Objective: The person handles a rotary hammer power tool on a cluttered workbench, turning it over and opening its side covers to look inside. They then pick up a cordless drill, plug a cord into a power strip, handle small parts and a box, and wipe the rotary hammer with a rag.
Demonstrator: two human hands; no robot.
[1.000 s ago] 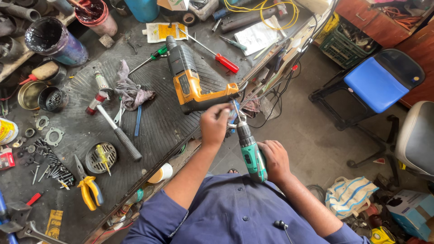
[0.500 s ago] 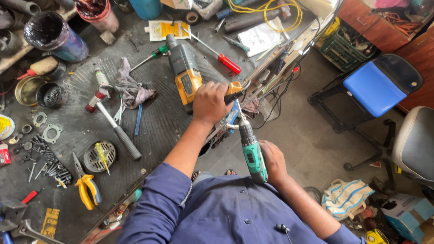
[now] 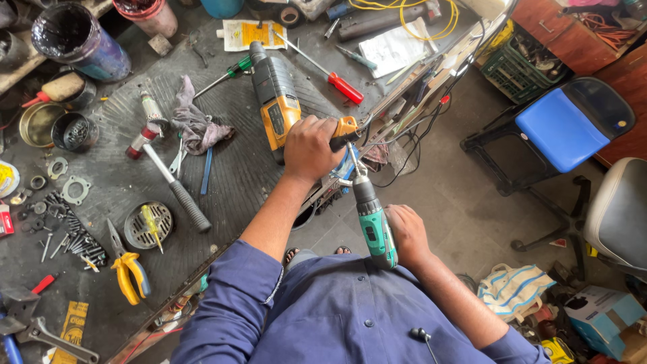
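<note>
While the left hand [image 3: 311,147] clamps the yellow hammer drill [image 3: 278,108] and the right hand [image 3: 406,234] grips the green drill [image 3: 373,226], a yellow-and-white rectangular packet [image 3: 253,33] lies at the bench's far edge.

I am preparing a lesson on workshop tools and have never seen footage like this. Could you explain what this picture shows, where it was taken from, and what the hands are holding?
The picture comes from a camera worn on a person's head, looking down at their own blue-shirted arms. The left hand grips the handle end of a large yellow and black power drill lying on the dark ribbed rubber mat of a workbench. The right hand holds a smaller green and black cordless drill, its bit pointing up at the big drill's handle. On the bench also lie a red-handled screwdriver, a black-handled hammer, yellow-handled pliers, a grey rag and loose screws. A blue-seated chair stands on the floor.
</note>
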